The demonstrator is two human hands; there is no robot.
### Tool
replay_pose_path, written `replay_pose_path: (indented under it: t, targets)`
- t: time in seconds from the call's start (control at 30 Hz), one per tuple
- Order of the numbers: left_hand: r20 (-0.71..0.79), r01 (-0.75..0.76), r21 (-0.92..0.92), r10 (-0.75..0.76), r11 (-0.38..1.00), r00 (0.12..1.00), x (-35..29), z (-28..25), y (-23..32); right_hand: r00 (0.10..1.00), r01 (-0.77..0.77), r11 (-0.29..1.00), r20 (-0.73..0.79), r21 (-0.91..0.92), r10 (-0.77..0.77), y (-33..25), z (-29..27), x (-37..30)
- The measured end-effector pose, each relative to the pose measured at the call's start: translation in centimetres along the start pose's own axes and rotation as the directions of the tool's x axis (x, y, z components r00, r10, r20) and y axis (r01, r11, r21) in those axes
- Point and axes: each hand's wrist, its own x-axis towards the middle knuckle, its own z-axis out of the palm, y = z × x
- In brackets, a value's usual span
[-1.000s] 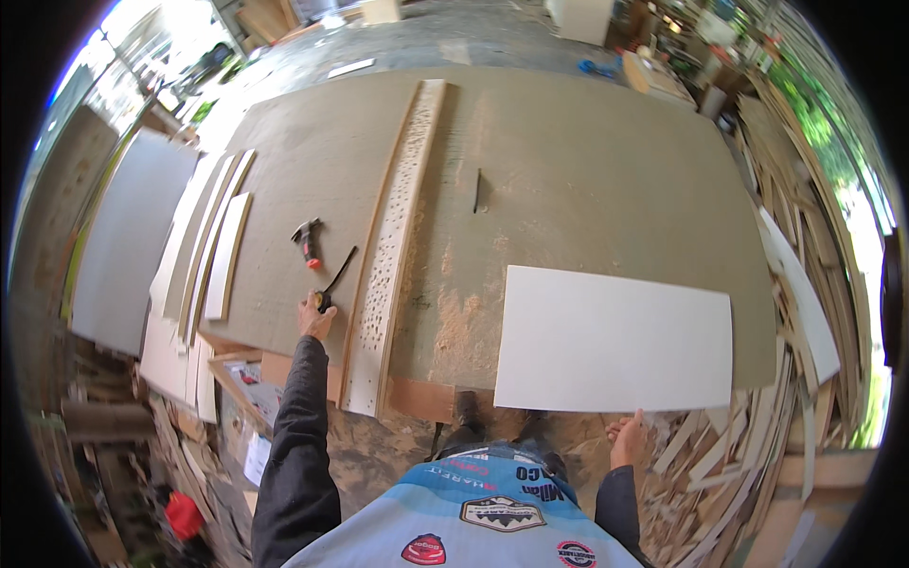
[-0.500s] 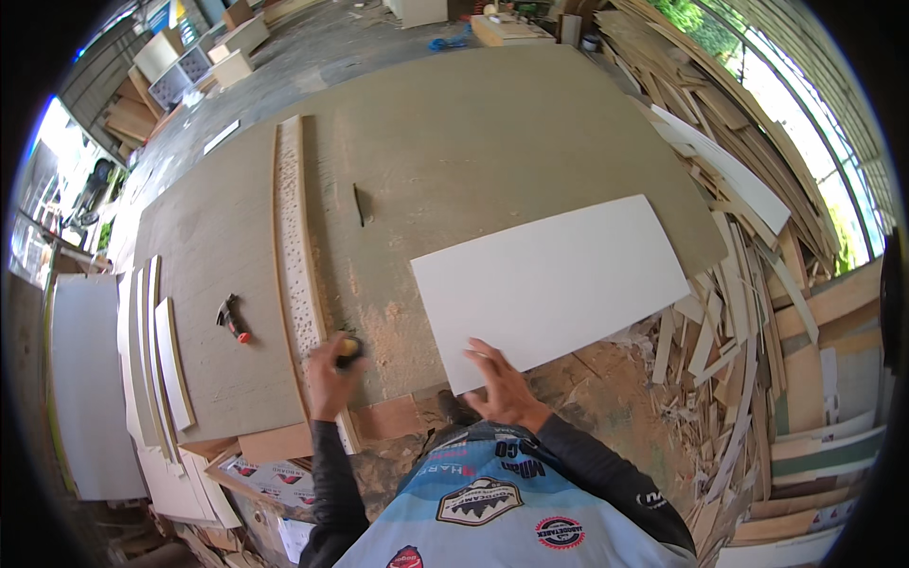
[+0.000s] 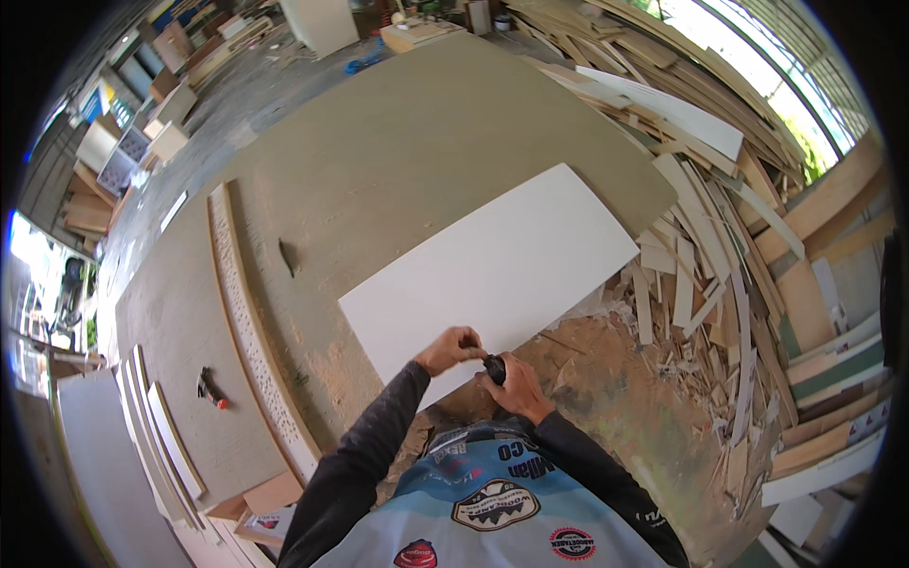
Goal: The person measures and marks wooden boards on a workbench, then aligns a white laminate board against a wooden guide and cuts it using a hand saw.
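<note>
A small black tape measure (image 3: pixel 494 369) is gripped in my right hand (image 3: pixel 519 390), above the near edge of a white rectangular board (image 3: pixel 492 270). My left hand (image 3: pixel 453 350) is closed in a pinch at the left side of the tape measure; whether a length of blade is drawn out is too small to tell. The white board lies flat and slanted on a large grey-brown worktop (image 3: pixel 379 180). To the left rests a long narrow strip (image 3: pixel 248 317) with wooden edges and a speckled middle.
On the worktop's left part lies a hammer (image 3: pixel 210 388) with a red-tipped handle. Beyond the strip is a thin dark object (image 3: pixel 286 257). Narrow boards (image 3: pixel 170 426) line the left edge. Wood offcuts (image 3: pixel 701 275) are heaped on the right, with sawdust on the floor (image 3: pixel 606 407).
The tape measure has passed from my left hand to my right. My left hand has moved right, from the strip to above the white board. The view has shifted to the right.
</note>
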Motion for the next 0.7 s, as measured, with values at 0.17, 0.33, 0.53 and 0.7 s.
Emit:
replay_pose_path:
  t: [0.17,0.33,0.53,0.7]
  targets:
    - [-0.517,0.004,0.429,0.242,0.903,0.821,10.0,-10.7,-3.4,0.968,-0.249,0.958,0.008,-0.141,0.252,5.3,-4.6,-4.0]
    - [-0.707,0.365,0.643,0.340,0.673,0.620,17.2,-17.8,-1.8,0.965,-0.256,0.963,-0.088,-0.088,0.248,9.4,-6.4,-12.2]
    - [-0.687,0.282,0.595,0.293,0.753,0.665,17.4,-18.1,-3.0,0.874,-0.470,0.882,0.120,-0.044,0.472,7.9,-7.6,-14.3]
    - [-0.635,0.202,0.655,0.386,0.728,0.669,16.4,-17.5,-2.9,0.848,-0.498,0.862,0.155,-0.096,0.507,7.3,-8.3,-14.2]
